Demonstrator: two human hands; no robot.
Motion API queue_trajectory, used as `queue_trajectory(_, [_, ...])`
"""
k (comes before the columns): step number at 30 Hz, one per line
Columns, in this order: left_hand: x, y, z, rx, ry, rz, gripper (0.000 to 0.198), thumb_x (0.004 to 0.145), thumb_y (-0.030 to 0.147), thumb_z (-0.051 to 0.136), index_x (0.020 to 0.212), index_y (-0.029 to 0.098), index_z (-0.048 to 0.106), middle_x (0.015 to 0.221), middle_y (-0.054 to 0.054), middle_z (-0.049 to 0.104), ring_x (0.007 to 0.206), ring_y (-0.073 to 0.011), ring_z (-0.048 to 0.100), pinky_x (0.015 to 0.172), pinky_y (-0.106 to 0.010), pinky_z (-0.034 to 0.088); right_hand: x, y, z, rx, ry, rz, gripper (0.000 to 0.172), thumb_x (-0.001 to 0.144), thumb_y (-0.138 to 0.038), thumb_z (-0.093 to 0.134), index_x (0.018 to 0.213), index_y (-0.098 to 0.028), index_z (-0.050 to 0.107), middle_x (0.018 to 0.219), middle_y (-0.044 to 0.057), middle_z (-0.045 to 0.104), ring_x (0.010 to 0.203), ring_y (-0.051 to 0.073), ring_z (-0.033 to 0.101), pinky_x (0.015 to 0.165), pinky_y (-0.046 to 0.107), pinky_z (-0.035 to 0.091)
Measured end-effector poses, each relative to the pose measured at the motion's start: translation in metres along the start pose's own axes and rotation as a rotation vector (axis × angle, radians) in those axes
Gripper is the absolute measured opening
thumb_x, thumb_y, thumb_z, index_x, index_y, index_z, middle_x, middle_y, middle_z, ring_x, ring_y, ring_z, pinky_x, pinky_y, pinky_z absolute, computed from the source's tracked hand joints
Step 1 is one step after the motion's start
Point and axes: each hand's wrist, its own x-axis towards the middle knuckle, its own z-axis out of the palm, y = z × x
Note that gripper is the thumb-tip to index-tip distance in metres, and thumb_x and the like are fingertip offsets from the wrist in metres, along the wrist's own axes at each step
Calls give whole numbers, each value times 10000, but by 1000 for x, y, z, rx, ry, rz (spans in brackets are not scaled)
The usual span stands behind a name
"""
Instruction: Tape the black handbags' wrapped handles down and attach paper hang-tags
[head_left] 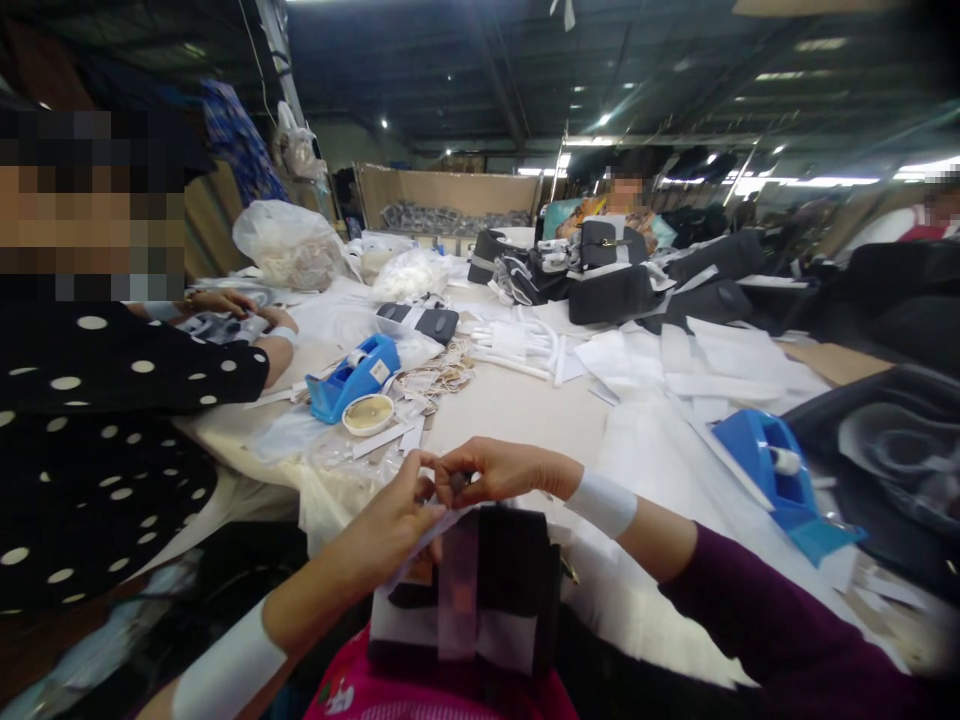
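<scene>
Step in hand, as judged: a white strip (459,560) is being fixed or peeled at the top edge of a black bag (525,570).

- Left hand (394,525): thumb and forefinger pressed together on the strip's upper end.
- Right hand (495,470): fingertips pinched shut on the same end, touching the left fingertips. A small dark bit sits between them; cannot tell what it is.
- The strip runs from the fingers straight down over the bag's front. The bag stands upright just below the fingers, against the person's lap.

Next move, as judged: calls for both pinches to be held firm and the strip kept straight on the bag, since a slack end would skew or crease.

Count:
- Strips in the fingers: 1.
- Bags under the fingers: 1. Several more black ones lie well beyond the fingers at the table's (517,400) far end, number unclear.
- Blue dispensers: 2, one beyond and left of the fingers (352,378), one to their right (780,480).
- Round roll (367,413): 1, touching the left dispenser.
- Other people: 3. The nearest is a co-worker (97,420) left of the fingers, own hands on the table.
</scene>
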Motion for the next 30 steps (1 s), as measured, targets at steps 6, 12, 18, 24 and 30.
queue_trajectory(6, [-6, -26, 13, 90, 251, 100, 339, 812, 353, 586, 1058, 238, 383, 785, 57, 541, 409, -73, 514, 380, -181, 386, -13, -4, 24, -319, 267, -127, 310, 722, 4, 596, 963, -181, 539, 894, -11, 581, 812, 124, 536, 757, 232, 423])
queue_trajectory(12, [-9, -30, 22, -90, 313, 111, 544, 771, 469, 668, 1167, 280, 344, 786, 92, 497, 398, -68, 514, 365, -181, 390, -21, 1, 35, -520, 350, -287, 253, 808, 1, 533, 985, -178, 555, 1133, 84, 504, 982, 145, 539, 860, 267, 457])
queue_trajectory(18, [-10, -36, 26, -231, 285, 109, 514, 758, 428, 670, 1130, 259, 358, 736, 99, 513, 391, -89, 520, 379, -217, 425, -26, 4, 40, -782, 376, -301, 171, 887, -61, 470, 1005, -162, 541, 1093, 103, 547, 968, 162, 529, 851, 280, 463])
queue_trajectory(24, [-15, -30, 37, -288, 344, 79, 487, 676, 467, 741, 962, 199, 452, 735, 57, 585, 412, -76, 513, 397, -208, 413, -26, 4, 41, -981, 388, -315, 101, 906, -95, 469, 948, -157, 537, 1046, 107, 571, 967, 193, 486, 849, 318, 422])
queue_trajectory(30, [-12, -32, 39, -248, 378, 60, 491, 639, 493, 764, 905, 173, 503, 572, 62, 581, 369, -80, 475, 389, -192, 354, -25, 2, 40, -1159, 401, -269, 83, 917, -228, 517, 909, -149, 543, 949, 92, 551, 881, 215, 434, 771, 354, 371])
